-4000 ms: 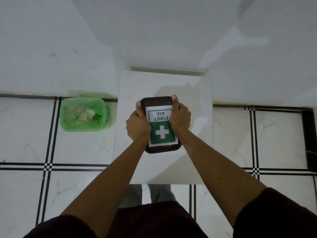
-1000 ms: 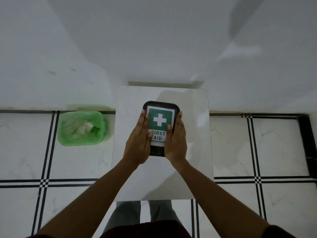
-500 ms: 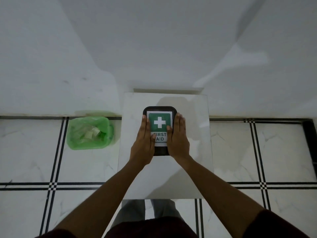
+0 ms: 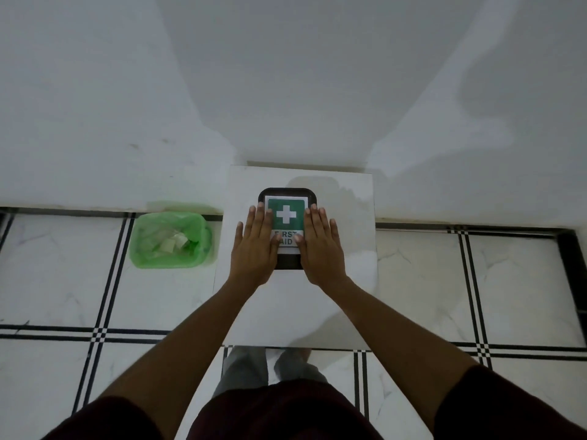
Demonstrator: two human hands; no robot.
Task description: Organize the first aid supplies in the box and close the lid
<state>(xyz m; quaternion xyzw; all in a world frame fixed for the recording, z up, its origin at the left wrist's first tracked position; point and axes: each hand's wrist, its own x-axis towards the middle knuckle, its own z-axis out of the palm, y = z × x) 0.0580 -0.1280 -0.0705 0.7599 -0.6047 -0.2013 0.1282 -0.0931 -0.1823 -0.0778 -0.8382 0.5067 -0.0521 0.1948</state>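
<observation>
A black first aid box (image 4: 287, 198) lies shut on the white table (image 4: 343, 300), its lid bearing a green label with a white cross and the words FIRST AID. My left hand (image 4: 255, 246) rests flat on the left side of the lid, fingers stretched out and close together. My right hand (image 4: 320, 246) lies flat on the right side in the same way. Both palms cover the box's near corners. No loose supplies are in sight; the box's inside is hidden.
A green bin (image 4: 171, 239) lined with a green bag, holding white scraps, stands on the tiled floor left of the table. A white wall rises right behind the table. My legs show below the table's near edge.
Four seconds ago the label faced away from me and my hands gripped the box's sides. The box has since been turned around, and my hands now lie flat on its lid.
</observation>
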